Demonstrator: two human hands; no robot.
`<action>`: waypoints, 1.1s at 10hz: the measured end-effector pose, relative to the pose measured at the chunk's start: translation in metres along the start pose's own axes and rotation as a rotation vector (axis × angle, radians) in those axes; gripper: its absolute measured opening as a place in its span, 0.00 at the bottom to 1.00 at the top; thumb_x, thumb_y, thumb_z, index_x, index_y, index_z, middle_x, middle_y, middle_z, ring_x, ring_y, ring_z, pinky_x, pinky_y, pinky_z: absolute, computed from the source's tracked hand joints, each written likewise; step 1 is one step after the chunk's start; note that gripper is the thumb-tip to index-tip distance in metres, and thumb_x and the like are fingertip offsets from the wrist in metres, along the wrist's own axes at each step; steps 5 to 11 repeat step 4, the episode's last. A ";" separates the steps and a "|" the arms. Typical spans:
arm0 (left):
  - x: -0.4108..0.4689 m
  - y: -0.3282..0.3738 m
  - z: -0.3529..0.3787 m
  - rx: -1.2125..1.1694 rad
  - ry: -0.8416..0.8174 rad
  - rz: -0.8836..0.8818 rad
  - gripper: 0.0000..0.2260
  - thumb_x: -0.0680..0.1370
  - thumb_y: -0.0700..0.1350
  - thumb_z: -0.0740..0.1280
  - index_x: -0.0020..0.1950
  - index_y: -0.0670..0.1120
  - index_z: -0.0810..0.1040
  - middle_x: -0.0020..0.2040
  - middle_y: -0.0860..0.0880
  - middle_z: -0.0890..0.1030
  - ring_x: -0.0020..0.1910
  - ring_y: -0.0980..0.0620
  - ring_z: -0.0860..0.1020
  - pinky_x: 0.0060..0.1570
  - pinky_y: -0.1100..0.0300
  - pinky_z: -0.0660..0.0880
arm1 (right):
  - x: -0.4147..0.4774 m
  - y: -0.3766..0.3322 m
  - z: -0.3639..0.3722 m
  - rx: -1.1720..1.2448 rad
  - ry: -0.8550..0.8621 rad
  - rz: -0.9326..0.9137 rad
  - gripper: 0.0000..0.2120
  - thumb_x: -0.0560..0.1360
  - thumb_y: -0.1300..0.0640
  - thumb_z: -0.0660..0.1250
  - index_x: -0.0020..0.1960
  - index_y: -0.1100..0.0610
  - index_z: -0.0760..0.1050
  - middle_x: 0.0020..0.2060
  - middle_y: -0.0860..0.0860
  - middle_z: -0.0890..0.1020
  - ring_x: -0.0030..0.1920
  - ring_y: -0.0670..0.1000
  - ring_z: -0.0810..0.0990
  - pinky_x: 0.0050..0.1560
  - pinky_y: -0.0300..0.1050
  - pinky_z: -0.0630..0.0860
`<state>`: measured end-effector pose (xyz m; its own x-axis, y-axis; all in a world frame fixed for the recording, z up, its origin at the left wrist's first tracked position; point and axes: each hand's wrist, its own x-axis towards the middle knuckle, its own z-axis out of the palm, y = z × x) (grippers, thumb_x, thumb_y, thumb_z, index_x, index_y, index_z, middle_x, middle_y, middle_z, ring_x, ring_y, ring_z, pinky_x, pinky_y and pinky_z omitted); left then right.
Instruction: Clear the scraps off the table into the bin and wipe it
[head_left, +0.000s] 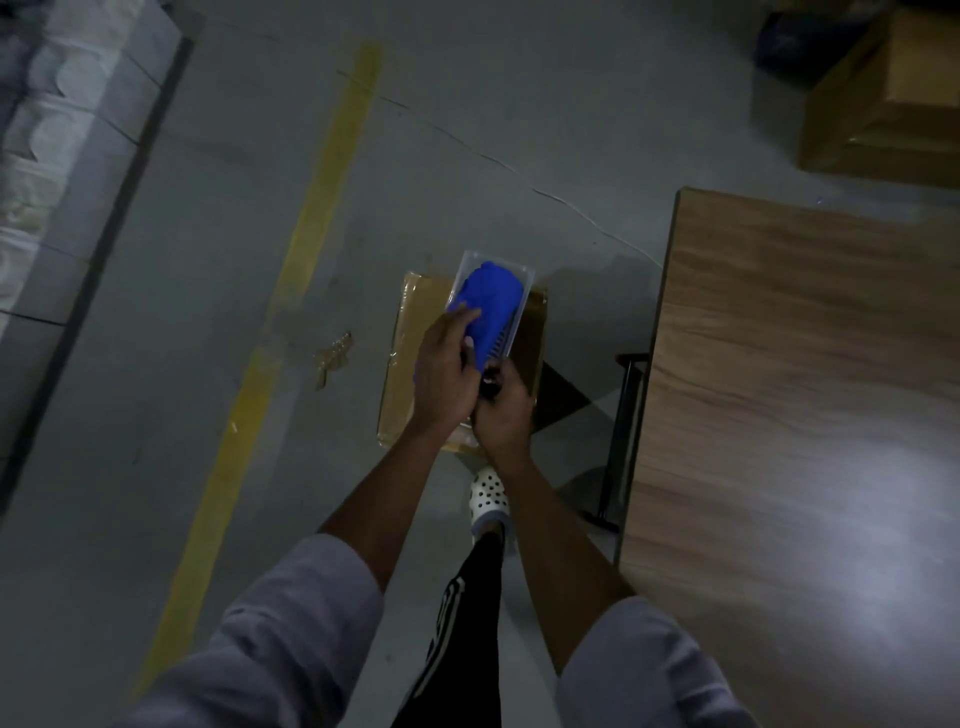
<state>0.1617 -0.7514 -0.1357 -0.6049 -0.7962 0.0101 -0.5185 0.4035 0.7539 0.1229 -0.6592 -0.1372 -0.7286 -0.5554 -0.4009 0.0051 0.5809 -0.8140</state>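
1. Step in hand: emptying into the bin. Both hands hold a clear rectangular plastic tray (523, 283) tilted over an open brown cardboard box (402, 353) on the floor. The box apparently serves as the bin.
2. Blue ribbed plastic piece (491, 301): lies inside the tray, comb-like teeth at its near edge. Brush or scraper, cannot tell.
3. Left hand (444, 374): grip curled over the blue piece, fingers across its side, thumb against its near edge.
4. Right hand (506, 415): grip wrapped round the tray's near end, where a small dark part shows; the fingers are mostly hidden.
5. Scraps: none can be made out in the tray or the box, since the blue piece and the hands cover the view. A crumpled brown tape scrap (332, 356) lies on the floor left of the box, well apart from it.
6. Wood-grain bench (779, 389): to the right, just beside the box, with glare on its near part.
7. Next move, as judged: shake or scrape the tray out over the box, turn back to the bench, and wipe it. No cloth is in view.
8. In the way:
   - A black metal bench leg (623, 426) stands between the box and the bench.
   - The person's foot, in a white perforated clog (488, 496), is close to the box's near edge.
9. Surroundings:
   - A yellow floor stripe (322, 208).
   - Stacked brown cartons (893, 104) at the far right.
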 end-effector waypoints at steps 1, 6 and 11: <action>-0.012 -0.026 0.011 0.333 -0.379 0.155 0.22 0.85 0.47 0.53 0.80 0.45 0.63 0.80 0.45 0.62 0.81 0.44 0.55 0.79 0.47 0.53 | -0.006 0.011 0.008 -0.178 0.100 0.152 0.14 0.79 0.54 0.67 0.62 0.59 0.76 0.60 0.58 0.78 0.58 0.59 0.78 0.55 0.53 0.79; -0.005 0.011 -0.008 0.407 -0.722 0.037 0.27 0.86 0.50 0.54 0.83 0.51 0.49 0.83 0.48 0.51 0.82 0.44 0.46 0.80 0.43 0.48 | -0.013 0.018 -0.051 -0.384 -0.170 0.099 0.15 0.75 0.53 0.68 0.60 0.56 0.78 0.59 0.56 0.80 0.62 0.58 0.76 0.59 0.46 0.70; -0.005 0.011 -0.008 0.407 -0.722 0.037 0.27 0.86 0.50 0.54 0.83 0.51 0.49 0.83 0.48 0.51 0.82 0.44 0.46 0.80 0.43 0.48 | -0.013 0.018 -0.051 -0.384 -0.170 0.099 0.15 0.75 0.53 0.68 0.60 0.56 0.78 0.59 0.56 0.80 0.62 0.58 0.76 0.59 0.46 0.70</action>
